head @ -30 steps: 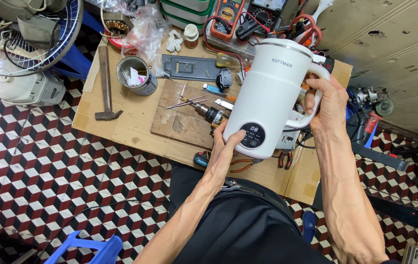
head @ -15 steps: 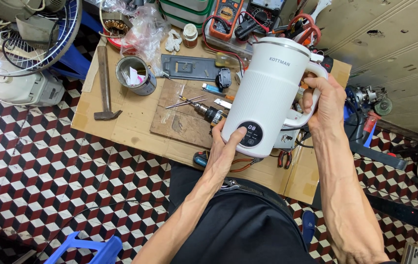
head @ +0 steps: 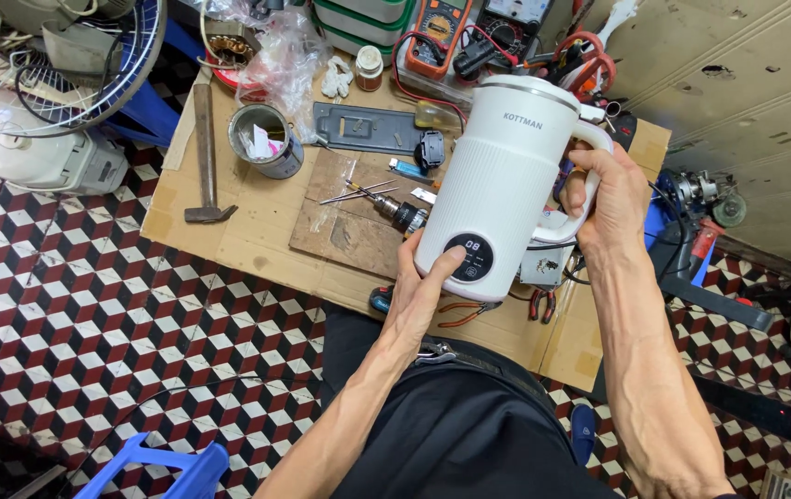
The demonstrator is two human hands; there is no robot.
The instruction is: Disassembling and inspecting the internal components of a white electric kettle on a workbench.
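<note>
A tall white ribbed electric jug with a round black control panel near its base is held up over a low cardboard-covered table. My right hand is wrapped around its white handle. My left hand supports the jug's base, thumb resting at the edge of the lit panel. The jug is upright, tilted slightly toward me, with its lid on.
On the table lie a hammer, a metal tin, a wooden board with a drill chuck, thin rods, a grey metal plate, pliers and multimeters. A fan stands at left on the tiled floor.
</note>
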